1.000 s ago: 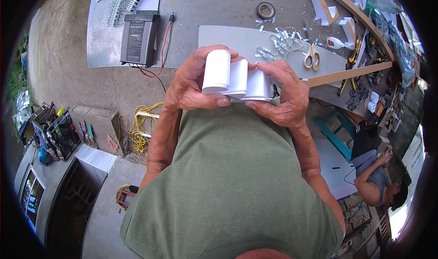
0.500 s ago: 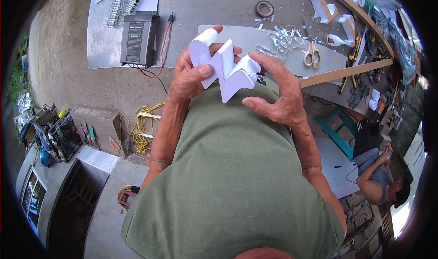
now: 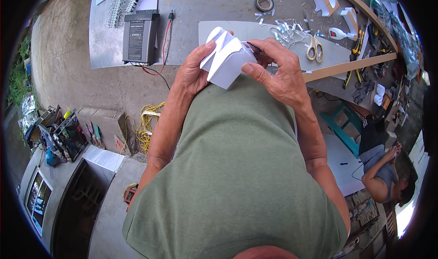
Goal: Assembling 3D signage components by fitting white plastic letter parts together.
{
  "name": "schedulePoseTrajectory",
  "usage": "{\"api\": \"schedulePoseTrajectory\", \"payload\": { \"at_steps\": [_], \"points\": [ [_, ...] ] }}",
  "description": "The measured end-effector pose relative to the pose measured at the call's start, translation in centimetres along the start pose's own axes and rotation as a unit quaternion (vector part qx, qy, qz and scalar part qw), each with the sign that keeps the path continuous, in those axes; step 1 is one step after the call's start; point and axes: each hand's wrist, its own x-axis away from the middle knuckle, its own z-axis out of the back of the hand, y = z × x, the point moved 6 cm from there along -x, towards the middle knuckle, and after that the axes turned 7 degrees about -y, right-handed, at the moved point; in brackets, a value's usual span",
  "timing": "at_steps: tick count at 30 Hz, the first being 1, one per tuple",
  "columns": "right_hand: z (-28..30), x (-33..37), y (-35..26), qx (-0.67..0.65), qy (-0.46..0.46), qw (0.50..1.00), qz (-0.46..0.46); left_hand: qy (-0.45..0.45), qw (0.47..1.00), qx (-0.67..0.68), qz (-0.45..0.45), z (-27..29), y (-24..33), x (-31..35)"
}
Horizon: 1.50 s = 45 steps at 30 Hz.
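A white, block-like channel letter [image 3: 228, 63] is tilted up in front of my green shirt, its zigzag side turned to the left. My left hand [image 3: 196, 72] is closed on its left part, thumb on the near edge and fingers behind. My right hand [image 3: 283, 72] is curled at the letter's right end, around thin wires [image 3: 246, 44] with dark tips that come out there. The right thumb lies against or very close to the letter's side; the contact is partly hidden.
The metal worktable [image 3: 196, 3] bears a grey power unit [image 3: 139, 38], a tape roll [image 3: 264, 3], scissors [image 3: 315, 48], white wired modules [image 3: 289, 33] and a white glue bottle [image 3: 337, 33]. A wooden strip [image 3: 351, 67] crosses its right side. Another person [image 3: 381, 168] sits at the right by a green stool [image 3: 342, 126].
The letter has been turned and tilted, showing its side wall. My right hand has closed in from spread fingers to the wires at its right end. The left hand still grips it.
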Motion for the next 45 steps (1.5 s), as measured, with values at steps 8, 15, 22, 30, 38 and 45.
{"api": "schedulePoseTrajectory", "payload": {
  "at_steps": [8,15,22,30,38,45],
  "points": [
    [0.8,-0.9,-2.1,0.096,-0.012,0.981,0.167,-0.04,0.992,0.106,0.059,0.4,-0.3,-0.2],
    [-0.2,-1.7,-1.2,0.191,-0.082,0.965,0.159,-0.016,0.99,0.119,0.077,1.5,-0.5,-0.8],
    [-0.3,-2.1,0.0,0.137,-0.078,0.976,0.152,0.029,0.991,0.101,0.078,1.7,-0.8,-1.1],
    [-0.2,-1.9,0.4,0.038,-0.05,0.984,0.165,-0.024,0.988,0.118,0.102,0.6,-0.5,-0.8],
    [-0.2,-0.9,0.1,0.077,-0.013,0.983,0.167,-0.016,0.991,0.098,0.087,0.8,-0.7,-0.8],
    [0.0,-0.9,0.2,0.092,-0.01,0.977,0.191,-0.048,0.988,0.108,0.099,0.1,-0.6,-0.4]
  ]
}}
